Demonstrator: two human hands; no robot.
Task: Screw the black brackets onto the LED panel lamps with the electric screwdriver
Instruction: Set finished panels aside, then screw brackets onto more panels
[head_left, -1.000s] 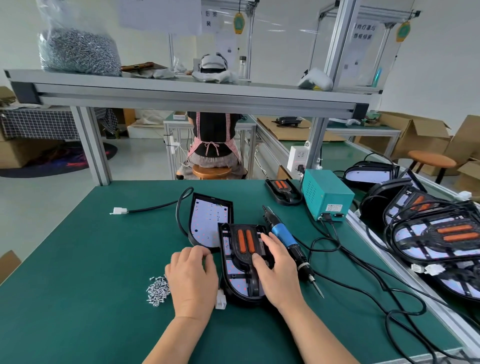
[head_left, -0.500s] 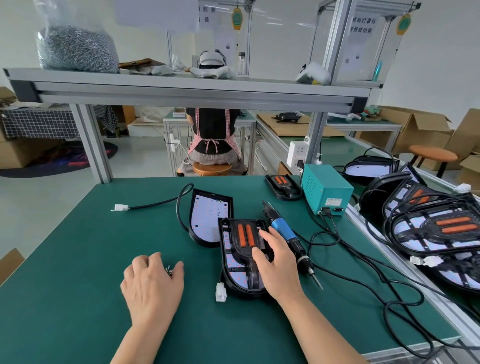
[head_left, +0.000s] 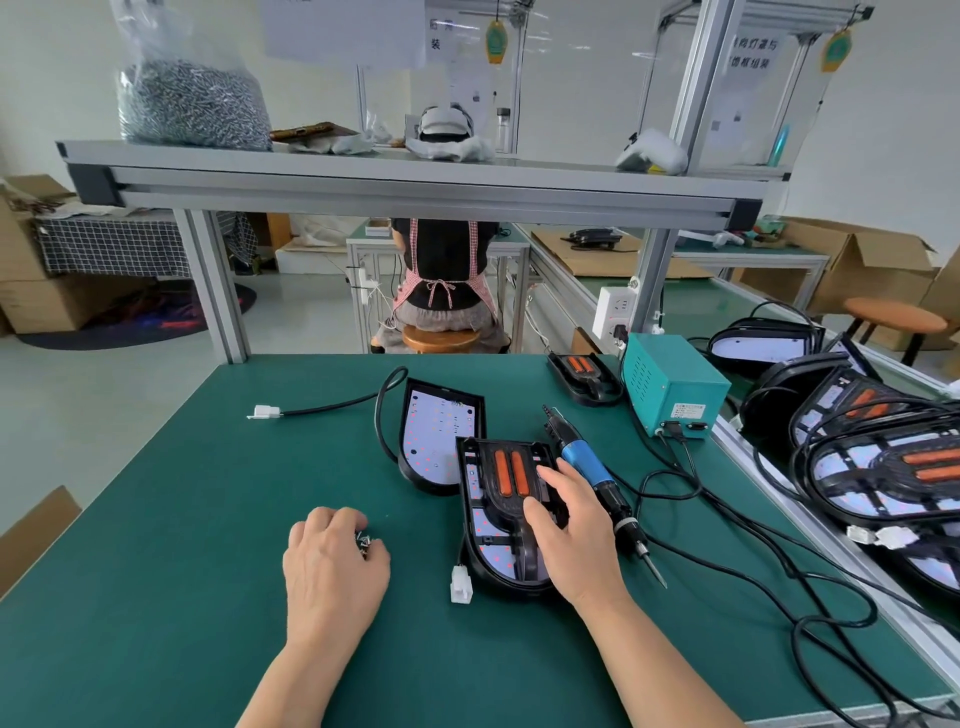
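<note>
Black bracket (head_left: 511, 493) with two orange strips lies on the lamp (head_left: 485, 553) in the middle of our green bench (head_left: 182, 519). Our right hand (head_left: 576, 540) rests on the bracket, fingers spread and fairly straight. Just right of the lamp lies the blue screwdriver (head_left: 597, 478). Left of the lamp, our left hand (head_left: 332, 571) curls its fingers together over a few screws (head_left: 363, 543). Behind the lamp sits a second lamp (head_left: 439, 441), touching it.

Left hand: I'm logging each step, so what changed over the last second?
The left hand moved left, away from the LED panel lamp, onto the screws and now curls its fingers over them. The right hand stayed resting on the black bracket; the lamp and the electric screwdriver lie where they were.
</note>
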